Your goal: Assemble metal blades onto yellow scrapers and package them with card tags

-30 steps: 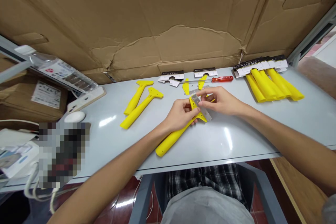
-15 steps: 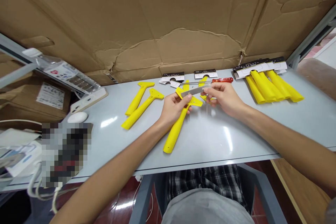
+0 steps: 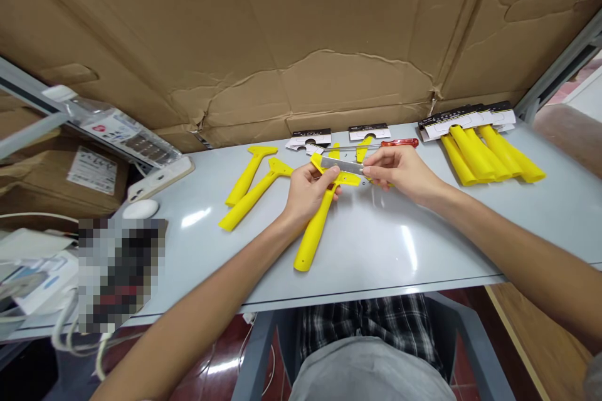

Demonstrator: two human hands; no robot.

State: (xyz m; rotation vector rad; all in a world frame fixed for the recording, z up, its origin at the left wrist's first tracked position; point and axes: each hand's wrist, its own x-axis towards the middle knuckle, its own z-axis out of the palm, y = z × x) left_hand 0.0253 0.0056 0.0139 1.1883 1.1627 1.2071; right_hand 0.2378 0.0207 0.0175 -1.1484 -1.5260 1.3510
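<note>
Head view: metal strip [image 3: 347, 166] has swung nearly crosswise over yellow scraper [image 3: 314, 235]; left hand [image 3: 305, 189] grips scraper, right hand [image 3: 399, 172] pinches strip; alignment appears unfinished.

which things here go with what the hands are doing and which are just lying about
Seem part of the work:
- yellow handle, in the left hand
- metal strip, in the right hand
- red-handled screwdriver
- two loose yellow handles

Apparently just lying about:
- plastic bottle
- white power strip
- white rounded object
</note>
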